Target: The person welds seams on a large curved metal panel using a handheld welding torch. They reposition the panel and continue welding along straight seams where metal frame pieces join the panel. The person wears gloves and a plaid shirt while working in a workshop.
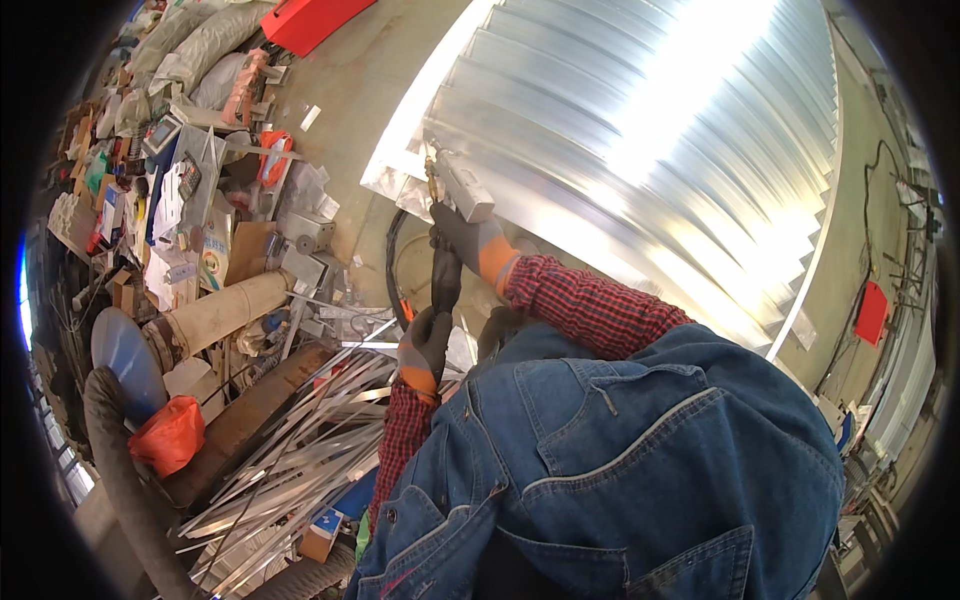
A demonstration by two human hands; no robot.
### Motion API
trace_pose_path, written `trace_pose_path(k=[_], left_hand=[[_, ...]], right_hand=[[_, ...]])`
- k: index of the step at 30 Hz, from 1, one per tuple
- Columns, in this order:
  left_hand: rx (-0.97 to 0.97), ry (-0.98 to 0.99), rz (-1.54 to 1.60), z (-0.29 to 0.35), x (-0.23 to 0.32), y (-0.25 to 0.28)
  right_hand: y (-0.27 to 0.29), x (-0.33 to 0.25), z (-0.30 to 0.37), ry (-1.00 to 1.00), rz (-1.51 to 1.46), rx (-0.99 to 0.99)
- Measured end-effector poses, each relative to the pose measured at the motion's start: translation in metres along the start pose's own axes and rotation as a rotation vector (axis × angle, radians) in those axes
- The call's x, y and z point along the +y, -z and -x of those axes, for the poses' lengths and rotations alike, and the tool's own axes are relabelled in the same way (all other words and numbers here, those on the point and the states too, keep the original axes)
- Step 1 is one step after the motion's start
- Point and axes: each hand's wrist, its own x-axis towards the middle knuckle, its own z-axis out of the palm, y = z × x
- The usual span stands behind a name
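The torch-like tool (447, 280) lies between the two gloved hands, its long axis running away from the body toward the left near corner of the ribbed metal panel (560, 110), leaning only slightly left on the way. Its brass-coloured neck (433, 178) is the far end, and the tip shows over the panel just inside that corner, close to the left edge; whether it touches the metal or hangs above it, I cannot tell.

The right hand (470, 240) is the nearer to the tip. Its grip is closed round the front of the black body, just behind the neck, with the forearm coming in across the tool from the right. The left hand (425, 345) is farther back, nearer the body; its grip is curled about the rear end of the same tool, though the fingers' far side is hidden. Neither grip is spread.

A pale metal block (468, 195) sits just right of the neck, ahead of the right hand; whether it is fixed to the tool or separate is unclear. A black hose (391, 262) bends down left of the tool, and loose metal strips (300, 450) lie heaped to the left of the left forearm, beyond the panel's near edge.
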Motion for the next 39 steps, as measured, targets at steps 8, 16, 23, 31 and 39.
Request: trace_pose_path(k=[8, 16, 23, 31, 39], left_hand=[[-0.009, -0.052, -0.067, -0.014, -0.011, 0.017], [-0.06, -0.038, -0.001, -0.025, -0.022, 0.022], [-0.046, -0.089, -0.037, -0.029, -0.024, 0.023], [-0.066, -0.104, -0.033, -0.028, -0.017, 0.026], [-0.063, -0.046, -0.047, -0.024, -0.009, 0.028]], right_hand=[[-0.013, 0.002, -0.001, 0.107, -0.044, 0.055], [-0.018, -0.001, -0.004, 0.059, -0.026, 0.077], [-0.02, -0.006, -0.002, 0.047, -0.048, 0.083], [-0.018, -0.001, -0.006, 0.034, 0.081, 0.109], [-0.019, 0.004, -0.009, 0.093, 0.054, 0.105]])
